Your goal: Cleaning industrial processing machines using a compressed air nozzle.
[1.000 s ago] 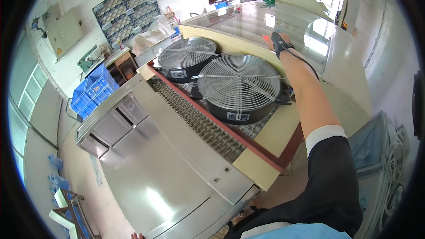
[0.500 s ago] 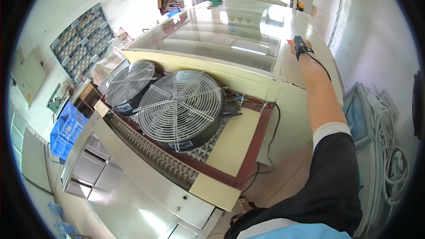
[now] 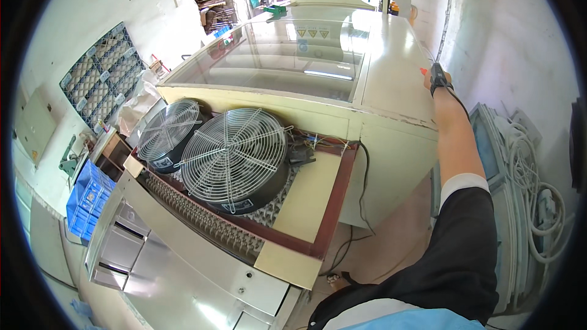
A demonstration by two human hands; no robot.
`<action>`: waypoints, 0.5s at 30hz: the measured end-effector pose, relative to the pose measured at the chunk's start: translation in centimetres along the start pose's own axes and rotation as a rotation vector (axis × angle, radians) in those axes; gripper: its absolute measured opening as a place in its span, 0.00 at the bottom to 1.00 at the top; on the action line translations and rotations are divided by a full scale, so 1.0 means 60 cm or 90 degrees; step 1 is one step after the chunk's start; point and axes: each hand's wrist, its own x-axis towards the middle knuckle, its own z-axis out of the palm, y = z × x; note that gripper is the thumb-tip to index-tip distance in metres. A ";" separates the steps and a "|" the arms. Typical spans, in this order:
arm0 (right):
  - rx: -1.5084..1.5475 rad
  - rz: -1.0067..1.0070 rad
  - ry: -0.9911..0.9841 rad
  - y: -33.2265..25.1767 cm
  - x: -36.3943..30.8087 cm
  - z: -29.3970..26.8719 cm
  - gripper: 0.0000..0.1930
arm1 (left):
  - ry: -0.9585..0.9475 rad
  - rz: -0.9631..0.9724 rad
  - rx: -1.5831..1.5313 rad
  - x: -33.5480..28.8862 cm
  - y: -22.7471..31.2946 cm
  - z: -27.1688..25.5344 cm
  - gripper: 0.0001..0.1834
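My right arm reaches far forward along the right side of a large cream machine point(image 3: 397, 79) with a glass-panelled top. A black device with a cable point(image 3: 439, 78) is strapped at the wrist. My right hand point(image 3: 431, 82) is beside the machine's right top edge, its fingers mostly hidden and seemingly closed around a small red object point(image 3: 423, 71). Only a bit of that object shows, so its kind is unclear. Whether the hand touches the machine, I cannot tell. My left hand is out of the picture.
Two round fans with wire guards, a large one point(image 3: 235, 156) and a smaller one point(image 3: 168, 125), sit in the machine's near end. A steel-panelled unit point(image 3: 183, 269) stands lower left. Blue crates point(image 3: 92, 201) are at left. Framed panels point(image 3: 489, 146) with coiled white hose point(image 3: 532, 189) lean at right.
My right hand has moved right and slightly nearer, from over the machine's top to its right edge, the red object still with it. The view has shifted a little.
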 end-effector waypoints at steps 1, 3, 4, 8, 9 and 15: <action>-0.171 -0.038 -0.070 -0.062 -0.061 0.028 0.17 | 0.109 0.055 0.114 -0.071 -0.088 0.017 0.39; -0.328 -0.067 -0.035 -0.073 -0.116 -0.031 0.16 | 0.224 0.123 0.190 -0.083 -0.147 0.069 0.39; -0.336 -0.062 -0.023 -0.048 -0.097 -0.043 0.16 | 0.227 0.134 0.170 -0.076 -0.169 0.104 0.39; -0.450 -0.185 -0.028 -0.106 -0.125 -0.042 0.15 | 0.212 0.125 0.188 -0.120 -0.220 0.128 0.38; -0.377 -0.226 -0.043 -0.142 -0.143 -0.043 0.14 | 0.202 0.126 0.185 -0.134 -0.225 0.121 0.39; -0.099 -0.503 -0.060 -0.345 -0.267 -0.045 0.20 | 0.091 0.075 0.118 -0.050 -0.072 0.016 0.39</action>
